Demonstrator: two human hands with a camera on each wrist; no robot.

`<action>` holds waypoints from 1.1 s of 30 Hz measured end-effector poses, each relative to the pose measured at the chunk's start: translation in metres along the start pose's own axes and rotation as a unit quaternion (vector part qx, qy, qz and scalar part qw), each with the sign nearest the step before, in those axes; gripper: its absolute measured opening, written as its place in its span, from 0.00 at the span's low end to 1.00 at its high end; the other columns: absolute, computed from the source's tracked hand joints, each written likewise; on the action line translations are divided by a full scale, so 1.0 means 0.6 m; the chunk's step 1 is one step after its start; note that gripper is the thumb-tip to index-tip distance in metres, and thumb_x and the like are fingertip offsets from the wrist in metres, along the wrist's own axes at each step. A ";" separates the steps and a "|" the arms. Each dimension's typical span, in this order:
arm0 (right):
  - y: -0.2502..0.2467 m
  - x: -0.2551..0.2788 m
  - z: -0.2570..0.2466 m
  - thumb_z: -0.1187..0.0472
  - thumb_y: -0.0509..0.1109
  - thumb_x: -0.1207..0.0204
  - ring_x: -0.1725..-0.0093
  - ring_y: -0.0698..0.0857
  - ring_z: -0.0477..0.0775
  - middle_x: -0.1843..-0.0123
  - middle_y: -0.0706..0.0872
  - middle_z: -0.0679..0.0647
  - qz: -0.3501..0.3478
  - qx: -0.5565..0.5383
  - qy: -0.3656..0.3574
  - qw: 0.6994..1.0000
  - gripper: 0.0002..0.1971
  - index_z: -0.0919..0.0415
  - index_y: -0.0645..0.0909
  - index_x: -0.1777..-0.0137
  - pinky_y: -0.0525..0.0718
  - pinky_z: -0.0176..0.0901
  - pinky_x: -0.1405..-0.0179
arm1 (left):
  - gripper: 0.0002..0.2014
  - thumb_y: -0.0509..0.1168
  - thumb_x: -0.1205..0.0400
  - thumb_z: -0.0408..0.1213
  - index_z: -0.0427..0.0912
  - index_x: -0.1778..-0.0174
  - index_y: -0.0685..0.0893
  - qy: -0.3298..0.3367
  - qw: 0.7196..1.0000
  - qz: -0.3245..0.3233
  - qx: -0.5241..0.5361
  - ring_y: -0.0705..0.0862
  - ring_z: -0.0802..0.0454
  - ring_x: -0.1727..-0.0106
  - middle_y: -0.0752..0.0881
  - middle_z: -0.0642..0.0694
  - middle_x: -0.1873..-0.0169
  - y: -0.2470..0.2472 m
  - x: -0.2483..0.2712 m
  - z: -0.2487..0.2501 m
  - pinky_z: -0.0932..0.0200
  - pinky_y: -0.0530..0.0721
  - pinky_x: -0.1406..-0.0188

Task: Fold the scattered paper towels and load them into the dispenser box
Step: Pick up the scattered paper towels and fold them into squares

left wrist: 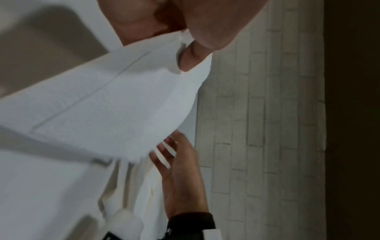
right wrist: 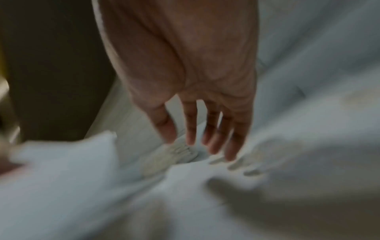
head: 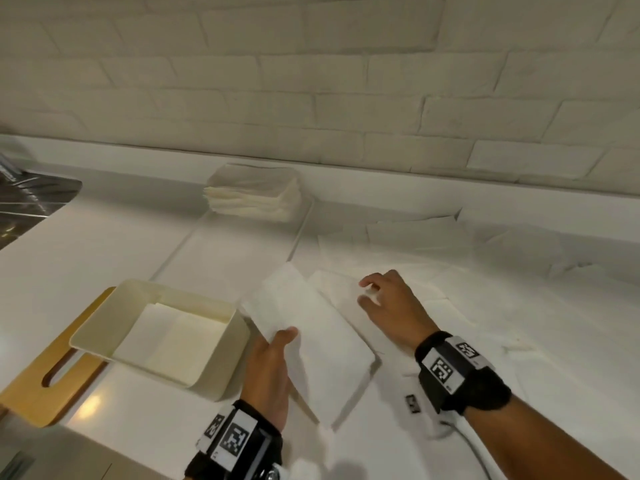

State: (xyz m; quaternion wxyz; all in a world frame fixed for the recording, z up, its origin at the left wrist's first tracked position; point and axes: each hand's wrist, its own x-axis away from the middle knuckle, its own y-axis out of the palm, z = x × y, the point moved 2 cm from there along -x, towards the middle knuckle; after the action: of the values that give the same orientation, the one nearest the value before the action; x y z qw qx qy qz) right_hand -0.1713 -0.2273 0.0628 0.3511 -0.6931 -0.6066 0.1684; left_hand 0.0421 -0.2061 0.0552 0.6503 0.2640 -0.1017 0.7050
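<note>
Left hand [head: 272, 368] grips folded towel [head: 304, 317].

The left hand [left wrist: 195, 37] pinched a folded white paper towel [left wrist: 115, 104] by its edge, while the right hand [left wrist: 180, 175] reached in beside it, before a pale brick wall [left wrist: 267, 129].

dispenser box [head: 221, 336] left of scattered towels [head: 450, 271], stack [head: 254, 197] behind
</note>
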 end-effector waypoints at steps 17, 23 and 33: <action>-0.016 0.023 -0.034 0.51 0.54 0.11 0.44 0.81 0.50 0.33 0.77 0.47 0.104 0.183 -0.172 0.962 0.19 0.51 0.79 0.27 0.80 0.41 0.54 | 0.08 0.60 0.15 0.31 0.40 0.58 0.81 -0.100 0.994 -0.034 0.032 0.87 0.39 0.57 0.90 0.40 0.64 -0.030 0.011 0.000 0.48 0.84 0.56; -0.012 0.158 -0.040 0.48 0.55 0.13 0.20 0.59 0.33 0.16 0.55 0.31 -0.118 0.175 -0.313 0.926 0.22 0.40 0.66 0.19 0.65 0.32 0.22 | 0.25 0.53 0.11 0.50 0.36 0.32 0.85 -0.115 0.985 -0.109 0.061 0.88 0.34 0.40 0.90 0.33 0.41 0.010 0.016 0.002 0.41 0.83 0.38; -0.003 0.146 0.010 0.48 0.80 0.29 0.49 0.87 0.50 0.41 0.78 0.42 -0.007 -0.250 -0.087 0.964 0.23 0.36 0.74 0.39 0.87 0.42 0.50 | 0.30 0.78 0.30 0.47 0.39 0.32 0.85 -0.030 0.982 -0.186 -0.005 0.85 0.30 0.34 0.88 0.33 0.36 0.038 0.028 -0.008 0.26 0.75 0.26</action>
State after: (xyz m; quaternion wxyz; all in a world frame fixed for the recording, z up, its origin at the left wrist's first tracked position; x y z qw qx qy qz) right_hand -0.1586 -0.1412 0.0768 0.1139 -0.7372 -0.6625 0.0682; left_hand 0.0185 -0.1925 0.0642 0.7677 0.2962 -0.0734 0.5634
